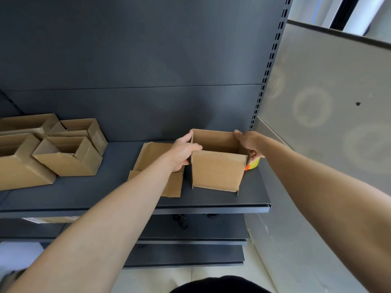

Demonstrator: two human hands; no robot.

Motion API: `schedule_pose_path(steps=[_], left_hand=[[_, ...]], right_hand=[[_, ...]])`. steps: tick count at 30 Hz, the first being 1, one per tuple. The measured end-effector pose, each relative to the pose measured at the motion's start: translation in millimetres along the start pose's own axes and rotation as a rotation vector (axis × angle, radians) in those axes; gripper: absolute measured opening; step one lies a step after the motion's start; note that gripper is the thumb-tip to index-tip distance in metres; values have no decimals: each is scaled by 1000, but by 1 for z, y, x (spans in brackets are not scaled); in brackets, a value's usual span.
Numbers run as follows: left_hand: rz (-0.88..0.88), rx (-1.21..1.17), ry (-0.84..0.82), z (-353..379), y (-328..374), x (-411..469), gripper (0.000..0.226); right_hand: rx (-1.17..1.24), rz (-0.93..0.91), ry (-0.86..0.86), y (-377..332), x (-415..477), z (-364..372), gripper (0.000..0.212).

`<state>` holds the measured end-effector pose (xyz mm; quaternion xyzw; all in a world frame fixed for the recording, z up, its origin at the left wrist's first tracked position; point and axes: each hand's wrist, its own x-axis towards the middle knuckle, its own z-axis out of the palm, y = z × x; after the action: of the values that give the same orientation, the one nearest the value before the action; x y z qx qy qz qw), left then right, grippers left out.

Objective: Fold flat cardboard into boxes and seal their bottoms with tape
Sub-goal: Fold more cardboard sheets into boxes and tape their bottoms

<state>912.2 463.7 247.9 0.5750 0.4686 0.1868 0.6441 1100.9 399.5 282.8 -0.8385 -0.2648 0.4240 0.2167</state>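
An opened-up brown cardboard box [218,169] stands on the dark shelf [105,193], its top open toward me. My left hand [184,150] grips its left wall, thumb over the upper edge. My right hand [249,142] grips its right wall from the outside. A stack of flat cardboard blanks [152,159] lies just left of the box, partly under my left forearm. A yellow tape roll [254,163] with an orange part peeks out behind the box's right corner, mostly hidden.
Several folded boxes [67,157] sit grouped at the shelf's left end. The shelf's back panel rises behind, a perforated upright [268,66] stands at the right, and a grey wall panel [328,123] lies beyond it. Lower shelves show beneath.
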Motion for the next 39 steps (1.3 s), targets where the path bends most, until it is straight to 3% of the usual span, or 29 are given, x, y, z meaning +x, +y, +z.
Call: schedule_pose_path(steps=[10,16,20,25,29,39], left_hand=[[75,-17,-28,-4,-3,2,80],[119,-58,-35,-4,-8,-1,58],[116,47,-113,1,-11,-1,76],[117,80,-133,5,-13,-2,67],[43,104,-195,-1,-14,-1,73],[16,149,-275,-4,-16,1,85]], right_hand=[[53,27,-14,-1,-1,-1,64],[55,21,-5,-1,-5,-1,61],[65,10,-22,-2,-7,0,59],[108,14,-47,2,-7,-2,57],[172,13,-64,7,-5,-4,56],[597,-1,-367,44,6,-35,24]])
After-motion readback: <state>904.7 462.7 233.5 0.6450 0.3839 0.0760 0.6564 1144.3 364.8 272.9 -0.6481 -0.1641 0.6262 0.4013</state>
